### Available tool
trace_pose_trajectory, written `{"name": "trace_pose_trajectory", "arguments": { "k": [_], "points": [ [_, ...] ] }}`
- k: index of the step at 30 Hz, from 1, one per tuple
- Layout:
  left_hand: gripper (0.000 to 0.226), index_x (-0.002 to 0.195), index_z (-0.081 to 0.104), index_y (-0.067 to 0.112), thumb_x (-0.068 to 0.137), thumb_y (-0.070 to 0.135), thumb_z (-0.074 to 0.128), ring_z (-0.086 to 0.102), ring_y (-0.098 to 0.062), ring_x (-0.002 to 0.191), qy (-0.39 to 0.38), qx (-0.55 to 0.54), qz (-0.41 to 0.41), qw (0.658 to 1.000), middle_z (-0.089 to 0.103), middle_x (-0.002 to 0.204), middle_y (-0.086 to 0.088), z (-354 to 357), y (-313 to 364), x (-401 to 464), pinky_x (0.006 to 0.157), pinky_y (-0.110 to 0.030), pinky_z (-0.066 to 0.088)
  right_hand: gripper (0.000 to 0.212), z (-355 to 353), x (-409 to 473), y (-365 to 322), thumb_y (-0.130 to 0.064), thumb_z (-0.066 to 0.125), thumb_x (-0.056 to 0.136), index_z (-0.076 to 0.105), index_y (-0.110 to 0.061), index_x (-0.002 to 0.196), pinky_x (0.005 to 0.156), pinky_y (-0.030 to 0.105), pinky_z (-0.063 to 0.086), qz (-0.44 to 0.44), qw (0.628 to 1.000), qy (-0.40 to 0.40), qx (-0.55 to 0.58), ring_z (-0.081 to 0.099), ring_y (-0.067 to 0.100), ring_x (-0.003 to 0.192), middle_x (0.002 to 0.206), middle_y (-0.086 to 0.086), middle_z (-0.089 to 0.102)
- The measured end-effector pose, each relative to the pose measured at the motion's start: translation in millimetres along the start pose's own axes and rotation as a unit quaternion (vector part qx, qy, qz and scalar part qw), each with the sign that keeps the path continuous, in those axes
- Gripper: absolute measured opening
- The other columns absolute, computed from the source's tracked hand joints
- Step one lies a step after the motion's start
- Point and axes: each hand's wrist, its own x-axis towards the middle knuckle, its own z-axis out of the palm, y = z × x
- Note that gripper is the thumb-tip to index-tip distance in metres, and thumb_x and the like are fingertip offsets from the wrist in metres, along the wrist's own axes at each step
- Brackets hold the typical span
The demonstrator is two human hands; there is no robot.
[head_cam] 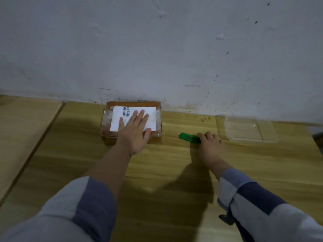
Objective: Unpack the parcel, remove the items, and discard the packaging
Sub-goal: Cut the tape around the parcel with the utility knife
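Note:
A brown cardboard parcel (111, 119) lies flat on the wooden table against the wall, taped over with clear tape and carrying a white shipping label (120, 117) with barcodes. My left hand (133, 132) rests flat on top of it, fingers spread over the label, holding nothing. To the right of the parcel a green utility knife (187, 137) lies on the table, its tip pointing left toward the parcel. My right hand (210, 145) has its fingers curled over the knife's right end, covering that part of it.
A clear plastic tray (251, 129) sits on the table at the right, near the wall. A second wooden tabletop (22, 130) adjoins on the left across a dark seam. The pale wall (157, 49) runs directly behind the parcel.

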Motion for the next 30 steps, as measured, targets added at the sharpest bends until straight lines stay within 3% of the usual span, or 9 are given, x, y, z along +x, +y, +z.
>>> {"name": "trace_pose_trajectory", "arguments": {
  "k": [7, 10, 13, 16, 21, 25, 28, 30],
  "points": [
    [0.058, 0.153, -0.001, 0.028, 0.1, 0.049, 0.012, -0.015, -0.013, 0.147, -0.015, 0.002, 0.008, 1.0, -0.011, 0.161, 0.008, 0, -2, -9, 0.118, -0.051, -0.008, 0.038, -29, 0, -27, -0.018, 0.058, 0.087, 0.044, -0.021, 0.123, 0.064, 0.04, 0.057, 0.0, 0.975, -0.011, 0.222, 0.064, 0.025, 0.076, 0.106, 0.01, 0.063],
    [0.059, 0.153, -0.001, 0.029, 0.099, 0.05, 0.012, -0.015, -0.013, 0.147, -0.015, 0.006, 0.024, 1.0, -0.011, 0.161, 0.007, 0, -3, -13, 0.117, -0.051, -0.008, 0.034, -45, -7, -41, -0.012, 0.054, 0.093, 0.043, -0.016, 0.125, 0.052, 0.034, 0.056, 0.05, 0.911, -0.101, 0.397, 0.061, 0.021, 0.056, 0.086, 0.011, 0.065],
    [0.059, 0.153, 0.0, 0.029, 0.1, 0.049, 0.014, -0.013, -0.013, 0.147, -0.014, 0.001, 0.04, 0.999, -0.009, 0.161, 0.008, -2, -3, -22, 0.117, -0.05, -0.008, 0.044, -56, -21, -52, -0.007, 0.053, 0.094, 0.041, -0.015, 0.135, 0.051, 0.031, 0.057, 0.078, 0.835, -0.201, 0.507, 0.06, 0.019, 0.055, 0.087, 0.013, 0.062],
    [0.058, 0.152, -0.005, 0.031, 0.1, 0.049, 0.015, -0.012, -0.014, 0.148, -0.004, 0.002, 0.061, 0.998, -0.007, 0.161, 0.008, -2, -5, -31, 0.118, -0.051, -0.006, 0.052, -58, -35, -64, -0.005, 0.051, 0.094, 0.036, -0.019, 0.141, 0.047, 0.026, 0.054, 0.102, 0.819, -0.201, 0.528, 0.057, 0.018, 0.056, 0.089, 0.012, 0.06],
    [0.052, 0.151, 0.005, 0.04, 0.1, 0.046, 0.016, -0.009, -0.018, 0.149, -0.002, 0.015, 0.081, 0.997, -0.002, 0.162, 0.005, -4, -3, -31, 0.116, -0.057, -0.004, 0.079, -58, -53, -74, 0.015, 0.048, 0.087, 0.022, -0.027, 0.148, 0.068, 0.033, 0.053, 0.124, 0.774, -0.233, 0.576, 0.052, 0.022, 0.078, 0.112, 0.013, 0.05],
    [0.055, 0.151, 0.008, 0.039, 0.098, 0.052, 0.014, -0.01, -0.017, 0.149, 0.009, 0.025, 0.101, 0.994, -0.003, 0.162, 0.004, -3, -8, -29, 0.116, -0.057, -0.006, 0.084, -57, -61, -72, 0.015, 0.047, 0.086, 0.015, -0.03, 0.15, 0.085, 0.037, 0.053, 0.103, 0.783, -0.233, 0.568, 0.057, 0.024, 0.098, 0.121, 0.012, 0.056],
    [0.064, 0.152, 0.008, 0.036, 0.094, 0.063, 0.013, -0.015, -0.014, 0.147, 0.002, 0.021, 0.143, 0.989, -0.009, 0.162, 0.006, -4, -16, -21, 0.115, -0.057, -0.009, 0.073, -55, -62, -72, 0.009, 0.047, 0.09, 0.019, -0.025, 0.15, 0.088, 0.039, 0.055, 0.122, 0.773, -0.203, 0.589, 0.06, 0.02, 0.09, 0.12, 0.015, 0.06],
    [0.074, 0.152, 0.003, 0.035, 0.088, 0.072, 0.009, -0.019, -0.012, 0.146, -0.009, 0.02, 0.179, 0.984, -0.012, 0.161, 0.008, -5, -22, -13, 0.116, -0.057, -0.01, 0.065, -54, -63, -74, 0.0, 0.048, 0.093, 0.024, -0.022, 0.149, 0.088, 0.042, 0.056, 0.119, 0.811, -0.17, 0.547, 0.061, 0.019, 0.081, 0.111, 0.013, 0.066]
  ]
}}
